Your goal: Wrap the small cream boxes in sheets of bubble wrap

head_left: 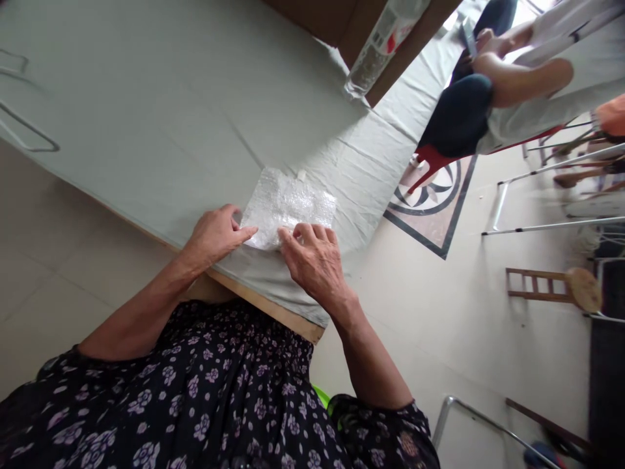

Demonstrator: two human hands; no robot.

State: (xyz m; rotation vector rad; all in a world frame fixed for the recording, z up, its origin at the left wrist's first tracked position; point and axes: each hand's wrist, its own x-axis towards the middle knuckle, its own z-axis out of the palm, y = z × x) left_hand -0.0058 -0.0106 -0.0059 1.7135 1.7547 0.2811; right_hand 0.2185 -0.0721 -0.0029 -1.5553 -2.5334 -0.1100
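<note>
Head view: a white-clothed table (pixel 161 111) is seen from its near edge, with both hands brought together over its near right part.
Wrap: a sheet of clear bubble wrap (pixel 293 198) is laid on the cloth near the table corner, with both hands set at its near side.
Left hand (pixel 215 238): the wrap's near left corner is touched by the thumb; a gap is left between thumb and forefinger, so nothing is seen gripped.
Right hand (pixel 315 260): the fingers are bent over the wrap's near edge; whether it is pinched cannot be told.
Bottle (pixel 374 55): it is seen lying on its side, beside a brown box (pixel 317 16).
Wire loops (pixel 32 133): they are placed at the table's far left.
Co-worker (pixel 527 78): a person is seen seated beyond the table, a phone (pixel 469 38) held in hand.
Stool (pixel 583 290): it is seen on the floor at right.
</note>
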